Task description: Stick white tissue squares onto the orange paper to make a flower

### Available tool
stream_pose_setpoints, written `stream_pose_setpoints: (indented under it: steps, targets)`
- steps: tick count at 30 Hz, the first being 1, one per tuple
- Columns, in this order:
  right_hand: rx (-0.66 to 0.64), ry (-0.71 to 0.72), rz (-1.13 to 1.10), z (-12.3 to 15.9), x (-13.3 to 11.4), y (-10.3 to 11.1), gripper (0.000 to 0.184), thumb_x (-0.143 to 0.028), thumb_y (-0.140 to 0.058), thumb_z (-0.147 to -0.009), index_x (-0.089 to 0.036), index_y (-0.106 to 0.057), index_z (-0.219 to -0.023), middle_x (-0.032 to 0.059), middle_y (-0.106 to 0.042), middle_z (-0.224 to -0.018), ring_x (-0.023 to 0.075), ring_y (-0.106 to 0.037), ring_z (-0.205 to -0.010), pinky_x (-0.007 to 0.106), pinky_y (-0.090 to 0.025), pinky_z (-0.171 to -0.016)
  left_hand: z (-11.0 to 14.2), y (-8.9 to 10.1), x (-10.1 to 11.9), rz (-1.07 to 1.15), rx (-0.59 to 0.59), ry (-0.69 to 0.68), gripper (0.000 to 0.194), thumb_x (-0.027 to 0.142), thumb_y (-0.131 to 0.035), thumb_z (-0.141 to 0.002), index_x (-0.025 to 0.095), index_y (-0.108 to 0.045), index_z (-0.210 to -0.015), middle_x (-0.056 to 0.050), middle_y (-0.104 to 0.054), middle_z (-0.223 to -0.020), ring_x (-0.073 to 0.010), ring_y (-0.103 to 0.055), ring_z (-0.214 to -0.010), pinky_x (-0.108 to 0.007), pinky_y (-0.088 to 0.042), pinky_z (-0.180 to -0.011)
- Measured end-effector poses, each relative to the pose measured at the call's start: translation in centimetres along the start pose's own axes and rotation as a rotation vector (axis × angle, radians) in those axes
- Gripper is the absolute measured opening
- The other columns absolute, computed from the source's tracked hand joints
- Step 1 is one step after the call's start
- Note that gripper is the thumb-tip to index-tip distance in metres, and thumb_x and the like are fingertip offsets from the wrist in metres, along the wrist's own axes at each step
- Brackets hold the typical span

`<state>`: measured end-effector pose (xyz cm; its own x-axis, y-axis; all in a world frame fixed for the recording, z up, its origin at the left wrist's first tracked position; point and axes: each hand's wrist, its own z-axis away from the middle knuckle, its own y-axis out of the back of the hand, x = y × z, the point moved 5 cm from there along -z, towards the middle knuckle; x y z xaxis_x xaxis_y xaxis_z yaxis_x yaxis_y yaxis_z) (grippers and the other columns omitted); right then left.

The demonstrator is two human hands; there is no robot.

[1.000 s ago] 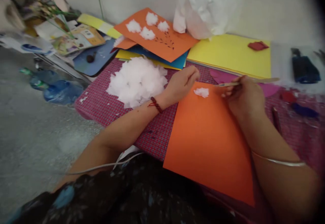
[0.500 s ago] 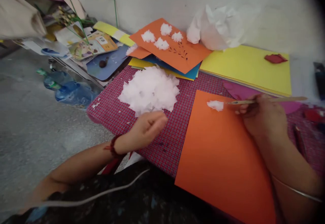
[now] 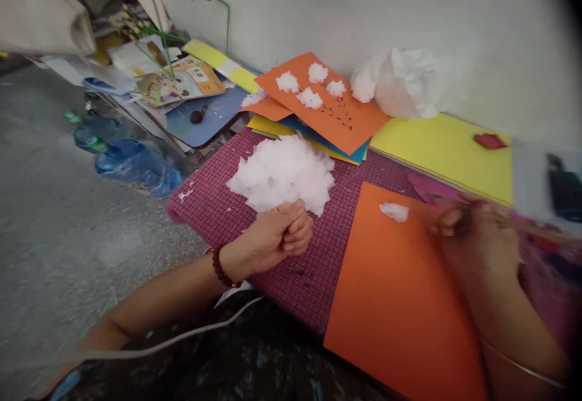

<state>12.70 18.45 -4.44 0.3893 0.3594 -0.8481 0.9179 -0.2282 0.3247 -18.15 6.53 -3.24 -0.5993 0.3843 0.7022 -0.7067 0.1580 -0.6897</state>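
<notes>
White tissue heap (image 3: 282, 173) just beyond curled left hand (image 3: 277, 238) (right hand (image 3: 477, 237) gripping stick (image 3: 509, 219))

No writing can be made out anywhere here. The picture book (image 3: 182, 82) lying at the far left has a small white label on its cover, but whatever is printed on it is too small and soft to read. The plastic bottle (image 3: 93, 137) on the floor carries a green band, blurred the same way. The dark object (image 3: 566, 192) at the right edge shows no legible mark
</notes>
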Motion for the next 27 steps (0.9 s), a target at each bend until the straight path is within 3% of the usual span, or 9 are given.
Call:
stream_pose_setpoints:
  steps: [2, 4, 7, 10, 16, 27]
  targets:
    - [-0.010, -0.114, -0.170, 1.2, -1.6, -0.1, 0.017, -0.053, -0.065, -0.084, -0.036, -0.065, -0.082, 0.0040, -0.058, -0.053, 0.0179, -0.052, -0.037, 0.037, -0.041, -0.042, -0.8, -1.5, -0.8, -0.055, -0.021, 0.001, 0.062, 0.053, -0.064, -0.091, 0.017, -0.031, -0.053, 0.008, -0.027, -0.047, -0.0037, -0.023, -0.040, -0.022, -0.019, -0.041]
    - [-0.145, -0.153, -0.284, 2.9, -4.7, -1.1, 0.013, -0.041, -0.070, -0.085, -0.030, -0.069, -0.091, 0.0040, -0.069, -0.068, 0.0172, -0.063, -0.050, 0.033, -0.050, -0.050, -1.6, -3.1, -1.6, -0.112, -0.027, -0.002, 0.063, 0.053, -0.063, -0.091, 0.017, -0.029, -0.052, 0.008, -0.027, -0.046, -0.0038, -0.023, -0.040, -0.023, -0.018, -0.042]
    - [-0.383, 0.018, -0.164, 5.6, -10.2, -2.6, 0.011, -0.030, -0.062, -0.094, -0.026, -0.069, -0.101, 0.0018, -0.073, -0.080, 0.0138, -0.068, -0.062, 0.028, -0.055, -0.060, -2.6, -5.5, -3.1, -0.179, -0.060, -0.017, 0.061, 0.052, -0.060, -0.094, 0.017, -0.031, -0.053, 0.007, -0.029, -0.048, -0.0043, -0.026, -0.042, -0.024, -0.019, -0.044]
    - [-0.441, 0.189, 0.012, 7.1, -13.3, -3.0, 0.013, -0.020, -0.059, -0.093, -0.023, -0.067, -0.103, 0.0006, -0.073, -0.079, 0.0122, -0.068, -0.064, 0.024, -0.054, -0.060, -3.3, -7.3, -4.6, -0.245, -0.090, -0.043, 0.059, 0.054, -0.058, -0.095, 0.018, -0.035, -0.054, 0.007, -0.032, -0.049, -0.0050, -0.028, -0.045, -0.024, -0.023, -0.046]
    - [-0.317, 0.426, 0.181, 7.4, -14.4, -2.1, 0.011, -0.016, -0.060, -0.091, -0.023, -0.065, -0.098, 0.0002, -0.074, -0.080, 0.0127, -0.070, -0.067, 0.023, -0.054, -0.063, -3.8, -8.4, -6.4, -0.316, -0.042, -0.114, 0.058, 0.060, -0.056, -0.094, 0.018, -0.040, -0.057, 0.008, -0.030, -0.049, -0.0051, -0.025, -0.045, -0.022, -0.023, -0.045]
    - [-0.260, 0.549, 0.252, 8.6, -15.4, -1.9, 0.016, -0.013, -0.056, -0.092, -0.024, -0.065, -0.100, 0.0012, -0.075, -0.082, 0.0133, -0.070, -0.067, 0.025, -0.054, -0.062, -2.8, -8.2, -6.4, -0.507, 0.050, -0.301, 0.058, 0.061, -0.049, -0.097, 0.019, -0.040, -0.059, 0.006, -0.035, -0.053, -0.0076, -0.030, -0.049, -0.025, -0.026, -0.048]
